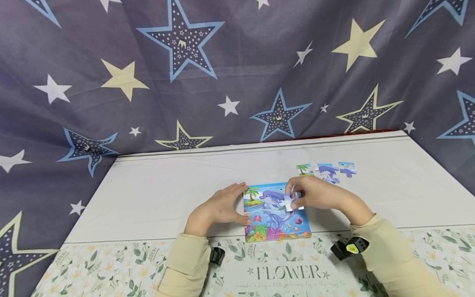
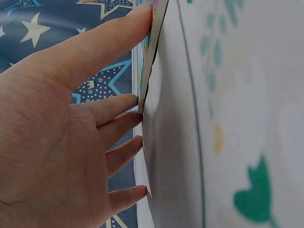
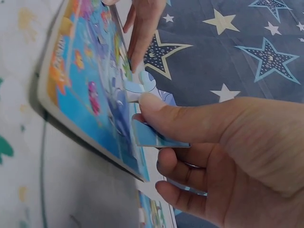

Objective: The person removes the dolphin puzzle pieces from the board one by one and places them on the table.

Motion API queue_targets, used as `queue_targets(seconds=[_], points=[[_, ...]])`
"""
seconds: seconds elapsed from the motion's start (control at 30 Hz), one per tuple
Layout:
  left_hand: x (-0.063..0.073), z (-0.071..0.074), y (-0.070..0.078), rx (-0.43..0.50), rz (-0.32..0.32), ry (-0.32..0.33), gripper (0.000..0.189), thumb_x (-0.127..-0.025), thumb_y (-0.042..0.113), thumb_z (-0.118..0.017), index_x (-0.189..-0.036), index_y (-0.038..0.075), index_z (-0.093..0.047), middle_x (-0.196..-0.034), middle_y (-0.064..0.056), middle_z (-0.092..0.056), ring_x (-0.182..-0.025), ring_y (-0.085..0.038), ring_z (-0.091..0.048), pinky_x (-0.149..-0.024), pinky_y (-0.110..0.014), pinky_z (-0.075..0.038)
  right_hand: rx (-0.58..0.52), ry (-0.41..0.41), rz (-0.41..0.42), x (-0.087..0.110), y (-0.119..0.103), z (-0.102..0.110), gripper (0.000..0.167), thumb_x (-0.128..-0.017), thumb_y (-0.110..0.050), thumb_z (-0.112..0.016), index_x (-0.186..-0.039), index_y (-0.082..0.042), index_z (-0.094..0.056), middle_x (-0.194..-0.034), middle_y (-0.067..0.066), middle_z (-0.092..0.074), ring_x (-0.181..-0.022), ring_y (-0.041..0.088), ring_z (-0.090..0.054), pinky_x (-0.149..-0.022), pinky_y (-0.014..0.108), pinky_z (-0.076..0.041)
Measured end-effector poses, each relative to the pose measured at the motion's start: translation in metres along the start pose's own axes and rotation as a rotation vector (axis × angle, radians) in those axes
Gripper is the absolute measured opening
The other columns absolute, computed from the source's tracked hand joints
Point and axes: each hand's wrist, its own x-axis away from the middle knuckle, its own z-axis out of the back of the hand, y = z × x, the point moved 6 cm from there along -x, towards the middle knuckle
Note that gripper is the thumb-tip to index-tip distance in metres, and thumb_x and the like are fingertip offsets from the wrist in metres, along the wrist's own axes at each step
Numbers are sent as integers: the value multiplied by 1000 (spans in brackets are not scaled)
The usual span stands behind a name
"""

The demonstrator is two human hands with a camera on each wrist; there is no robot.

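Observation:
A dolphin jigsaw puzzle (image 1: 276, 225) lies flat on the table, its picture showing a palm tree, a crab and coral. My left hand (image 1: 222, 206) rests at the puzzle's left side. In the left wrist view its thumb (image 2: 114, 35) and spread fingers reach the board's edge without curling round it. Over the puzzle's upper right, my right hand (image 1: 317, 193) pinches a blue jigsaw piece (image 3: 154, 136) between thumb and fingers. That piece is tilted above the board, and the fingers hide part of it.
Several loose jigsaw pieces (image 1: 327, 170) lie behind the right hand, one with a palm tree (image 1: 304, 169). The white tablecloth (image 1: 167, 185) has a floral front band with "FLOWER" lettering (image 1: 288, 272). A star-patterned curtain (image 1: 241, 62) hangs behind the table.

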Motion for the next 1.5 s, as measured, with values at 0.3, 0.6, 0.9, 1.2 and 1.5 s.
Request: queue_targets(seconds=[0.3,0.6,0.9,1.2,1.5], points=[[1,0,0,3,5,-1,97,-74,37,-86,-153,8,-37,-161,-5,-28,-149,-26,-20,-121,-51,-15,7,22,2,7,5,13,22,-86,-11,-75,-105,-6,-64,-84,-3,-64,-72,12,-52,-65,30,-45],[0,-1,-1,14,4,4,97,-74,36,-87,-152,7,-37,-161,-6,-29,-149,-27,-21,-120,-52,-16,25,46,-20,12,13,24,19,-90,-12,-72,-106,-5,-64,-104,6,-69,-100,29,-67,-79,41,-54],[1,-1,0,9,5,1,97,-74,36,-86,-153,8,-37,-161,-6,-29,-149,-27,-20,-120,-52,-16,6,73,-19,20,19,37,19,-90,-8,-70,-107,-2,-64,-80,-2,-69,-67,14,-55,-61,31,-46],[1,-1,-1,4,-1,1,98,-74,37,-86,-153,7,-36,-161,-7,-28,-149,-27,-20,-120,-53,-15,-9,106,-31,29,28,53,15,-91,-6,-69,-105,-3,-64,-74,-1,-67,-63,12,-53,-60,27,-44],[1,0,0,12,1,5,98,-74,37,-86,-153,7,-37,-161,-8,-29,-149,-28,-21,-120,-53,-15,20,158,-84,37,40,67,14,-93,-4,-67,-107,-2,-65,-77,-2,-69,-65,14,-54,-60,27,-42]])
